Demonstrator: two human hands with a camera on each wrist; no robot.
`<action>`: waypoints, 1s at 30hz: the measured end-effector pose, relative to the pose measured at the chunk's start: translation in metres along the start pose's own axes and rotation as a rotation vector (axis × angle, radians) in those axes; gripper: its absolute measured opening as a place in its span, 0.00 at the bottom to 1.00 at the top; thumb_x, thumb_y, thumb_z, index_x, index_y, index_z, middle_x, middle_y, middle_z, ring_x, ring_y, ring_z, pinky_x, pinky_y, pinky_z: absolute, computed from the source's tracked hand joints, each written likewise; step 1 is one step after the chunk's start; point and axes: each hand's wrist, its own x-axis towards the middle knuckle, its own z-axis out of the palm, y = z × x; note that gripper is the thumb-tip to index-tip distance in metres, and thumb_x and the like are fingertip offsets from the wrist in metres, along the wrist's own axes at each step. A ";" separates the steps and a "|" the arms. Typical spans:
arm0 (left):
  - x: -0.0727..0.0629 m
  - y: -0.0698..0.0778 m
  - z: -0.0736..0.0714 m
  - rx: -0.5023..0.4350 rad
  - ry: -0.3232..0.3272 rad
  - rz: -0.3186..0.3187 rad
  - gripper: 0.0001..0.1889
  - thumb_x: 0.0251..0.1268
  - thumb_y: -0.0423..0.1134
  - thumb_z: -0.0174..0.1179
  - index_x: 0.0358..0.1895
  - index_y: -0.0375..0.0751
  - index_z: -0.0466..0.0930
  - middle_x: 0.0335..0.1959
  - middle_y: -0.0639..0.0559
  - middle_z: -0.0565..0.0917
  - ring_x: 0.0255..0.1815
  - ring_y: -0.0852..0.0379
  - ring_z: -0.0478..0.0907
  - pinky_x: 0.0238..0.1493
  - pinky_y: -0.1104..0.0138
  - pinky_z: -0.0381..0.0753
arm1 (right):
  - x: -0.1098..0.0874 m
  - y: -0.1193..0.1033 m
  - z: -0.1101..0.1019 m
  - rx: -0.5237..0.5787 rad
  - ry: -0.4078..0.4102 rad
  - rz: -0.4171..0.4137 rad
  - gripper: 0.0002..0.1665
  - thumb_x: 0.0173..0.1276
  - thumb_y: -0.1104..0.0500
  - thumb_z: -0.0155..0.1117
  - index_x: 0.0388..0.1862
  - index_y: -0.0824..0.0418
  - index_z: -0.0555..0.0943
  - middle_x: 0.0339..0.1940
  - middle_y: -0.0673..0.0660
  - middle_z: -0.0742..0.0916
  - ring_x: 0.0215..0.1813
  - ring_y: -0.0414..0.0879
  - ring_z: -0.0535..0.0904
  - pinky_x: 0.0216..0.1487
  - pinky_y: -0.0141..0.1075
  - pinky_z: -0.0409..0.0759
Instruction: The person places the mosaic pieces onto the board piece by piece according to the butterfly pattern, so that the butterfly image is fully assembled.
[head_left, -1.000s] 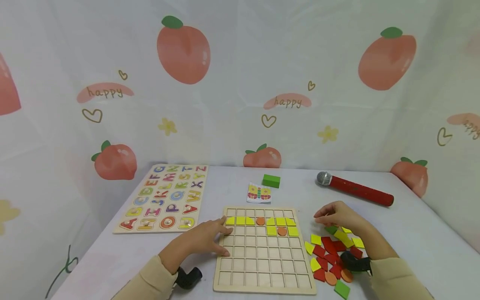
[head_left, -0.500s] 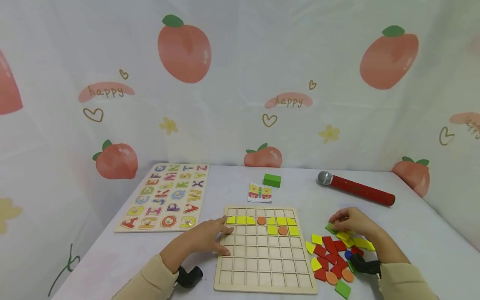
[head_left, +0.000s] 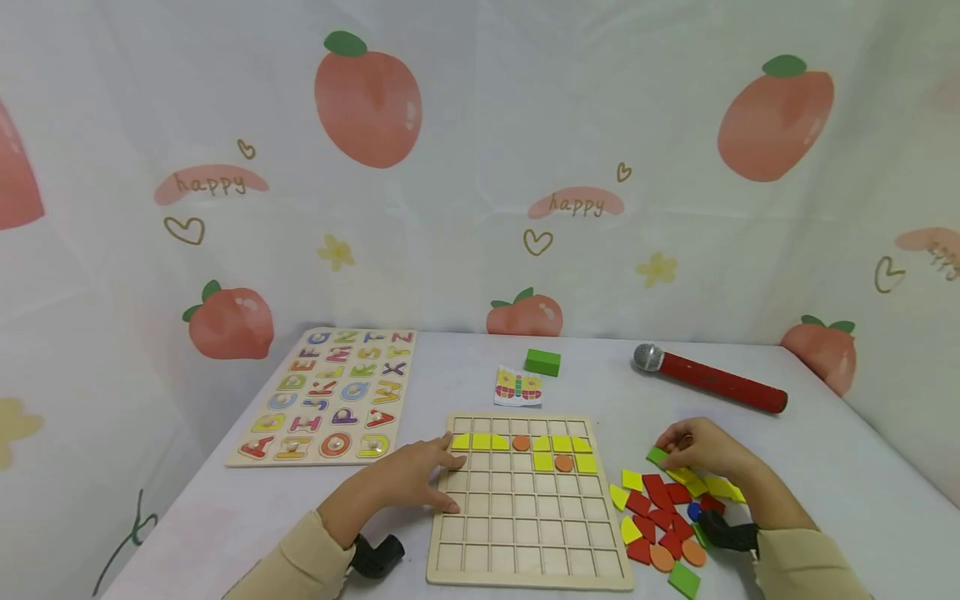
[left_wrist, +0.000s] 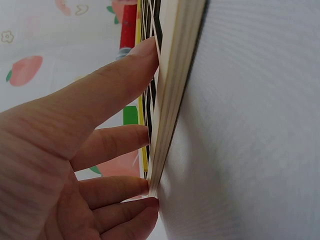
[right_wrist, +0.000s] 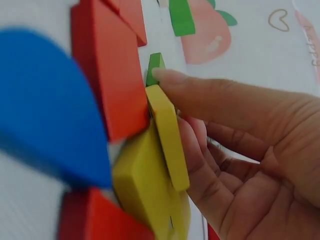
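Right of the grid board point(head_left: 528, 531), the right hand point(head_left: 705, 447) covers part of a green piece point(head_left: 656, 456); we cannot tell whether it is pinched. Also there: blue piece point(right_wrist: 45, 105), blurred, cut off by the right-wrist view's edge. Beyond the board, we find the picture card point(head_left: 518, 387) too small for detail.

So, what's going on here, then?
A person's left hand rests on the left edge of a wooden grid board, while the right hand touches a green tile beside some loose tiles; whether it is gripped is hard to tell. Yellow pieces and orange discs fill the board's second row from the far side and the right end of the third. A small butterfly card lies beyond.
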 end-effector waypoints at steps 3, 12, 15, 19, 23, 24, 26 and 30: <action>-0.001 0.000 -0.001 0.000 0.000 -0.005 0.35 0.45 0.56 0.69 0.61 0.47 0.75 0.72 0.39 0.58 0.71 0.37 0.57 0.69 0.45 0.60 | 0.002 -0.004 0.003 -0.003 0.000 -0.009 0.19 0.52 0.59 0.73 0.40 0.68 0.81 0.28 0.54 0.79 0.34 0.46 0.71 0.32 0.30 0.77; -0.002 0.001 -0.001 -0.005 -0.001 -0.002 0.35 0.46 0.55 0.69 0.61 0.47 0.74 0.72 0.38 0.57 0.71 0.37 0.57 0.69 0.46 0.59 | 0.009 -0.014 0.009 -0.015 -0.003 -0.012 0.17 0.52 0.61 0.73 0.38 0.69 0.81 0.27 0.54 0.79 0.33 0.45 0.71 0.33 0.30 0.77; -0.003 0.001 -0.001 -0.007 0.002 -0.006 0.35 0.46 0.55 0.69 0.61 0.47 0.74 0.72 0.39 0.57 0.71 0.37 0.57 0.69 0.46 0.59 | 0.010 -0.016 0.011 -0.018 -0.022 -0.016 0.17 0.51 0.60 0.73 0.37 0.68 0.81 0.27 0.54 0.78 0.33 0.45 0.71 0.33 0.31 0.77; -0.003 0.002 -0.002 -0.007 0.005 -0.010 0.35 0.46 0.55 0.69 0.61 0.47 0.74 0.72 0.39 0.57 0.71 0.38 0.57 0.69 0.46 0.59 | 0.013 -0.021 0.012 0.005 -0.053 -0.021 0.16 0.51 0.60 0.73 0.36 0.66 0.79 0.27 0.54 0.79 0.32 0.45 0.72 0.33 0.32 0.79; -0.002 0.003 -0.001 -0.002 0.006 -0.002 0.35 0.46 0.56 0.68 0.61 0.48 0.74 0.73 0.39 0.57 0.72 0.38 0.57 0.69 0.46 0.59 | 0.017 -0.025 0.011 0.052 -0.099 -0.037 0.14 0.56 0.60 0.69 0.37 0.67 0.78 0.28 0.54 0.79 0.32 0.45 0.72 0.34 0.32 0.79; -0.002 0.003 -0.001 0.001 0.007 0.001 0.35 0.47 0.56 0.68 0.61 0.48 0.74 0.73 0.39 0.57 0.72 0.38 0.57 0.69 0.46 0.59 | 0.018 -0.027 0.011 0.069 -0.107 -0.037 0.14 0.57 0.60 0.68 0.37 0.67 0.78 0.27 0.54 0.80 0.31 0.45 0.72 0.33 0.32 0.78; -0.001 0.002 -0.001 0.005 0.008 0.002 0.35 0.47 0.56 0.68 0.61 0.48 0.74 0.73 0.39 0.57 0.72 0.39 0.57 0.69 0.46 0.59 | 0.022 -0.028 0.011 0.098 -0.117 -0.045 0.14 0.59 0.59 0.67 0.39 0.68 0.78 0.27 0.53 0.79 0.31 0.44 0.72 0.32 0.31 0.76; -0.001 0.002 -0.001 0.007 0.007 -0.003 0.35 0.46 0.56 0.68 0.61 0.48 0.74 0.73 0.39 0.57 0.72 0.39 0.56 0.69 0.46 0.59 | 0.030 -0.033 0.013 0.180 -0.147 -0.058 0.16 0.61 0.57 0.65 0.41 0.68 0.78 0.25 0.51 0.79 0.26 0.43 0.70 0.26 0.30 0.71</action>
